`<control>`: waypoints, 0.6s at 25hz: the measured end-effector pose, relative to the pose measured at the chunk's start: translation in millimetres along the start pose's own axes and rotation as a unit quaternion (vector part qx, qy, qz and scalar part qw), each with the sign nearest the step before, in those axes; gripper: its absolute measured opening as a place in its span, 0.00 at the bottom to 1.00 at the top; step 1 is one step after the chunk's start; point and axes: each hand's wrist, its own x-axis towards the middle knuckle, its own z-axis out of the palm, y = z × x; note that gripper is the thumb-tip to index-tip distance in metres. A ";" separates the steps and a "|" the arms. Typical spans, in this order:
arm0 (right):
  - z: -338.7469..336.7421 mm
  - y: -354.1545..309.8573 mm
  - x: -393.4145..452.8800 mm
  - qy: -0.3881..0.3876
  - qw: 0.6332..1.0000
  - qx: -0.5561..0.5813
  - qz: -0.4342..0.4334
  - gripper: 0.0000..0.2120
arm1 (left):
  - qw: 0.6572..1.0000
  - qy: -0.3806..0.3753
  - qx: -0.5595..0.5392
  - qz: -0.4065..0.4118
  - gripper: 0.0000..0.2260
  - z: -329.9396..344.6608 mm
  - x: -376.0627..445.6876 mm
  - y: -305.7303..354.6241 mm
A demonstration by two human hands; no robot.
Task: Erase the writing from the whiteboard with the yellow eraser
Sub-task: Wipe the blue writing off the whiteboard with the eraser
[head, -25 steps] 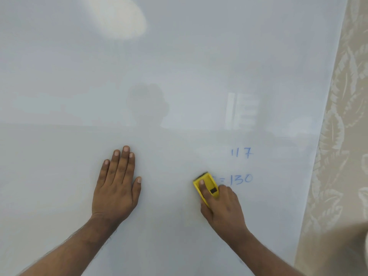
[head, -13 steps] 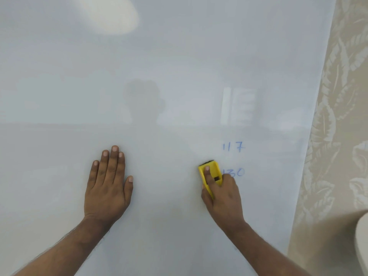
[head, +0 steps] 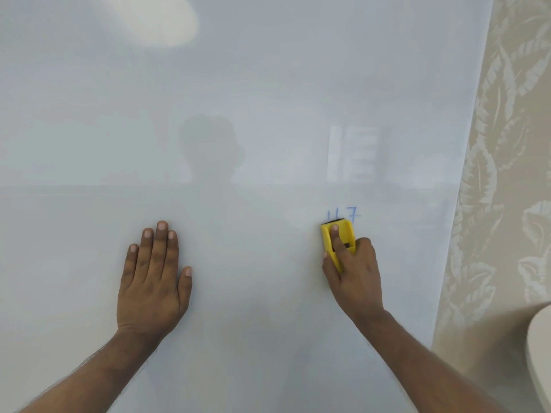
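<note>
The whiteboard (head: 238,99) fills most of the view. Faint blue writing "117" (head: 343,215) shows at the right, its lower part hidden by the yellow eraser (head: 347,234). My right hand (head: 354,269) grips the eraser and presses it flat on the board, index finger laid along its top. The eraser's dark pad edge touches the bottom of the digits. My left hand (head: 152,278) lies flat on the board to the left, fingers together, holding nothing.
The board's right edge (head: 465,174) runs diagonally beside beige leaf-patterned wallpaper (head: 512,144). A pale rounded object (head: 539,353) sits at the lower right corner. A light reflection (head: 155,19) glares at the top of the board.
My right hand slid the eraser right and upward. The "= 130" line is gone and the eraser now sits under "117". My left hand stayed flat on the board.
</note>
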 end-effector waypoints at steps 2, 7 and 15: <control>3.5 2.3 -18.8 -0.027 0.999 -0.009 -0.026 0.26 | 1.000 -0.001 0.000 0.001 0.29 -0.5 -0.4 -0.1; -1.1 40.0 -69.2 -0.072 0.996 -0.042 -0.019 0.26 | 1.000 0.002 -0.002 0.002 0.29 -0.1 0.0 -0.2; -4.8 32.6 -6.8 0.005 0.998 -0.001 0.060 0.25 | 1.000 0.000 -0.005 0.003 0.30 3.5 -2.2 -0.6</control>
